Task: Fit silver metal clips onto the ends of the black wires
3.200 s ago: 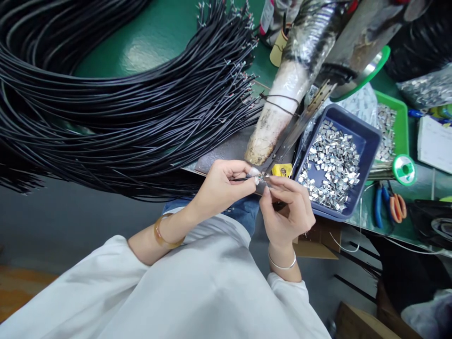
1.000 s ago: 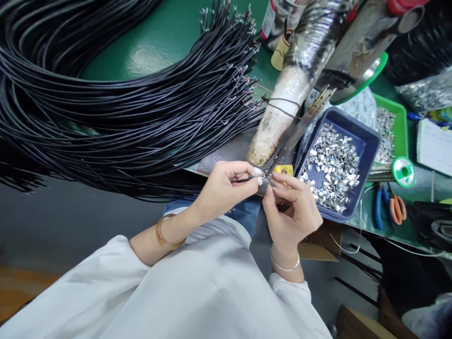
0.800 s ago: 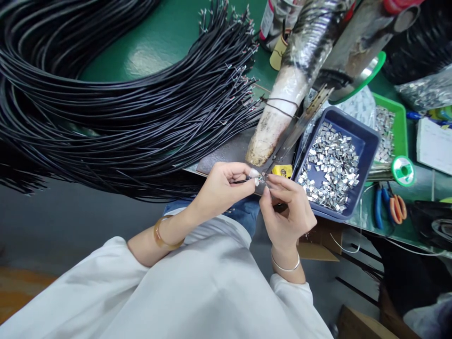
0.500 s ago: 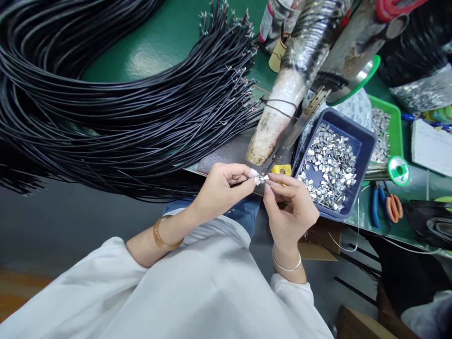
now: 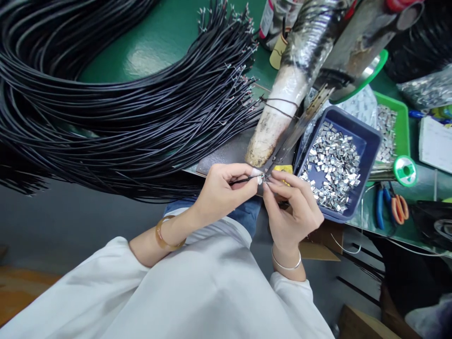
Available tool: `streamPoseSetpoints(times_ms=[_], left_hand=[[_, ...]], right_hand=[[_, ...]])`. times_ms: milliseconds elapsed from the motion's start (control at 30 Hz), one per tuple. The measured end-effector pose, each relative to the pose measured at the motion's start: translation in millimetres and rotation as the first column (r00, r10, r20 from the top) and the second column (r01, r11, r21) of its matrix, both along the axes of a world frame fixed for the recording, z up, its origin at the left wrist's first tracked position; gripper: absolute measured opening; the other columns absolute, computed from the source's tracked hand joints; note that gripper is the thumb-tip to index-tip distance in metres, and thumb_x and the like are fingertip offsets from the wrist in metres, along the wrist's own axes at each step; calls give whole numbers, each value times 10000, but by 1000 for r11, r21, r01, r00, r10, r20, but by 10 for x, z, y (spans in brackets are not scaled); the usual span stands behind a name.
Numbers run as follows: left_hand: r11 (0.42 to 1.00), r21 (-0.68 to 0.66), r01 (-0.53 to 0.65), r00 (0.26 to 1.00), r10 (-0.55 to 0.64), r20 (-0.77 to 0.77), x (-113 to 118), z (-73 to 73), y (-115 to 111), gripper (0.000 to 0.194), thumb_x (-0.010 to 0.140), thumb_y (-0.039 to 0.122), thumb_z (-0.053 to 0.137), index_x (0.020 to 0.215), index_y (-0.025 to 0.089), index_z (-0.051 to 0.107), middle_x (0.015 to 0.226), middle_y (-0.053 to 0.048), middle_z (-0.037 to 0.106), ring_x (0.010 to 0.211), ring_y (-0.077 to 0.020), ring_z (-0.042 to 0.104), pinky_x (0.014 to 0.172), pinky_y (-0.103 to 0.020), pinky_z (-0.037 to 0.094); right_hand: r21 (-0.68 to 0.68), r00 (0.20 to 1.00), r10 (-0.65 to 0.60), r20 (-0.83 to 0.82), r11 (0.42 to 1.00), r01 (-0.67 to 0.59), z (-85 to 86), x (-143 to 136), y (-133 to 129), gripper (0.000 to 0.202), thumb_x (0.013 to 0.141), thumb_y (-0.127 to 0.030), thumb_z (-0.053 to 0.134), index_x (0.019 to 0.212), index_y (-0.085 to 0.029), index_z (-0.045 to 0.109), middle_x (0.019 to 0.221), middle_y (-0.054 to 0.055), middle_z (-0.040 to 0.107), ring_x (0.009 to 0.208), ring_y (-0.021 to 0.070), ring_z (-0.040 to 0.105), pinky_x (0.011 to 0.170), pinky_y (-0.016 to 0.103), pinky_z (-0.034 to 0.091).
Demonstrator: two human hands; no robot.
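Note:
My left hand (image 5: 221,190) is closed on a black cable (image 5: 243,179), thumb and forefinger pinching it close to its end. A white wrap (image 5: 256,173) covers that forefinger's tip. Opposite it, my right hand (image 5: 294,205) pinches at the cable's end, where a small metal connector (image 5: 263,177) shows only in part between the fingertips. Just above the fingertips is the lower tip of a dark slanted metal bar (image 5: 287,143). To the right, a blue bin (image 5: 370,136) holds a heap of small silvery metal connectors (image 5: 335,165).
A thick bundle of black cables (image 5: 141,113) covers the left of the green table (image 5: 148,59). A plastic-wrapped duct (image 5: 278,103) hangs down near my hands. On the right are a green tray (image 5: 402,120), a solder spool (image 5: 405,171) and pliers (image 5: 379,207). Beneath stands a cardboard box (image 5: 319,252).
The cable's end and both sets of fingertips are now by the dark bar's tip. The metal connector shows less between my fingers. The right-hand side of the view has shifted slightly right.

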State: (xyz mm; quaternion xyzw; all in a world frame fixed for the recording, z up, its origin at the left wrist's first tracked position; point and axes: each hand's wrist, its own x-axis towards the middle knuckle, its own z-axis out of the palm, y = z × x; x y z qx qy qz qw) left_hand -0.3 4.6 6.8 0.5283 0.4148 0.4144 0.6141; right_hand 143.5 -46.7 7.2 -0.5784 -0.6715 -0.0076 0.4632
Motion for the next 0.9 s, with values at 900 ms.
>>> streamPoseSetpoints(times_ms=[900], left_hand=[[836,116,536,812,-473,-342,-556,-266,-413,187,931,256,620,880,144,761,784,-56,741,636,-116,566,622,-235,412]], right_hand=[[-440,776,-173,607,740,509,154,199,-29,341,908,-511,592,764,-202,582,543,-4,568,487,140,448,558,292,193]])
